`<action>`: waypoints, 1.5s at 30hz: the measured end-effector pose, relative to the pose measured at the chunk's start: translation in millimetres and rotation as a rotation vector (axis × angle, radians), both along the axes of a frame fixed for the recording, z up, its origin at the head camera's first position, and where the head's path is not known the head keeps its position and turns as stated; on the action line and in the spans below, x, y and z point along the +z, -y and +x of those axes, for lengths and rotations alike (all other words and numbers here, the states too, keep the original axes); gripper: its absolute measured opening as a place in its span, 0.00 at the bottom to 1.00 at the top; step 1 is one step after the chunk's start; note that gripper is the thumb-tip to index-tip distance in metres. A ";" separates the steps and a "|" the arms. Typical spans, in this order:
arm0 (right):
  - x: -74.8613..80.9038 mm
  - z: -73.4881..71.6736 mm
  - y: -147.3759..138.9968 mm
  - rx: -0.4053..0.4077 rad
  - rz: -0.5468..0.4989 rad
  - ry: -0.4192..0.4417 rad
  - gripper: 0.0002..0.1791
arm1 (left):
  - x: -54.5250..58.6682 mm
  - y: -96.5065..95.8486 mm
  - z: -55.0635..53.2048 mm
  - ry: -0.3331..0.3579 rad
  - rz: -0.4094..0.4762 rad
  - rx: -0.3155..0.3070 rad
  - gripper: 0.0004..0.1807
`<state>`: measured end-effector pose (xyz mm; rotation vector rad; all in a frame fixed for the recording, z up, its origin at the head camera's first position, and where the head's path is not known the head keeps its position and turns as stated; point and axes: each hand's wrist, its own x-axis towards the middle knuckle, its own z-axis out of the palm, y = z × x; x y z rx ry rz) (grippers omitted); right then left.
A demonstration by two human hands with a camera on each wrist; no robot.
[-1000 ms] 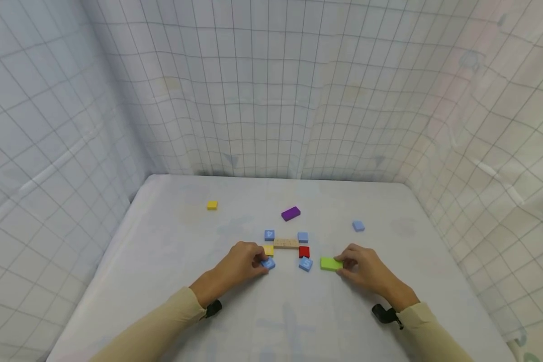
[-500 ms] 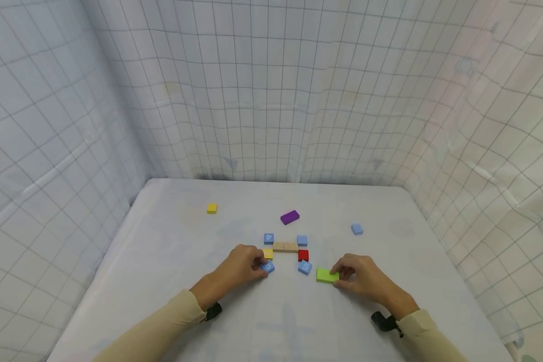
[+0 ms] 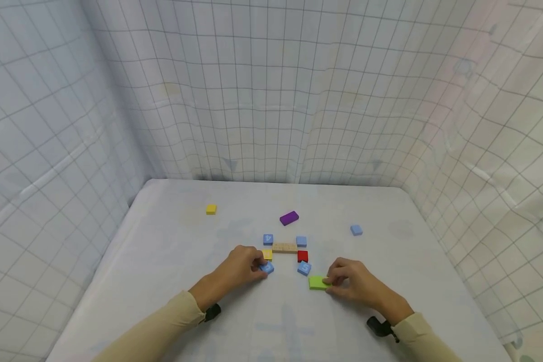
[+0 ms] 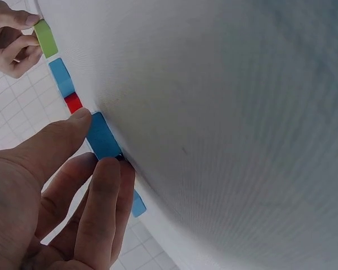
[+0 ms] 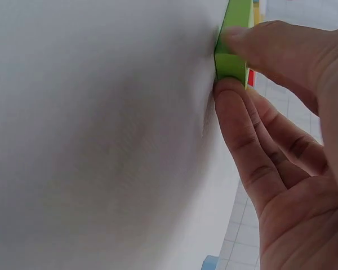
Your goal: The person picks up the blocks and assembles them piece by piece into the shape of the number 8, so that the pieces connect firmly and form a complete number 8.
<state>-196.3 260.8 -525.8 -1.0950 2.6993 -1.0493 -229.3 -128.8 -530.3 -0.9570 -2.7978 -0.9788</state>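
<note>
Between thumb and fingers my left hand [image 3: 241, 269] pinches a blue square block [image 3: 267, 267] at the lower left of a small group of blocks; the left wrist view shows this blue block [image 4: 103, 136] at the fingertips. A yellow block [image 3: 267, 255] lies just behind it, partly covered by the fingers. My right hand [image 3: 355, 282] grips the right end of a lime-green oblong block [image 3: 318, 282] on the table. Left of that green block and farther back is a tilted blue block [image 3: 304, 268] with a white mark, touching or very near a red block [image 3: 302, 256].
A wooden oblong block [image 3: 284, 248] lies between the yellow and red ones. Behind its ends sit a blue block marked 4 [image 3: 268, 239] and a plain blue block [image 3: 301, 241]. Farther off are a purple block [image 3: 289, 217], a yellow block [image 3: 211, 209] and a blue block [image 3: 356, 230].
My right hand has slid the lime-green block leftward and nearer to me along the table. The left hand stays at its blue block. The head view has shifted slightly.
</note>
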 end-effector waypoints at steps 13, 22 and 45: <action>-0.1 0.4 24.9 0.074 0.008 -0.104 0.07 | 20.3 -2.9 11.4 0.087 -0.054 0.061 0.10; -0.8 -0.3 39.6 0.099 0.025 -0.088 0.06 | 18.7 -1.5 9.7 0.106 -0.051 0.029 0.08; 0.0 0.4 60.7 0.117 0.051 -0.133 0.07 | 12.6 -2.1 3.7 0.055 -0.053 -0.008 0.06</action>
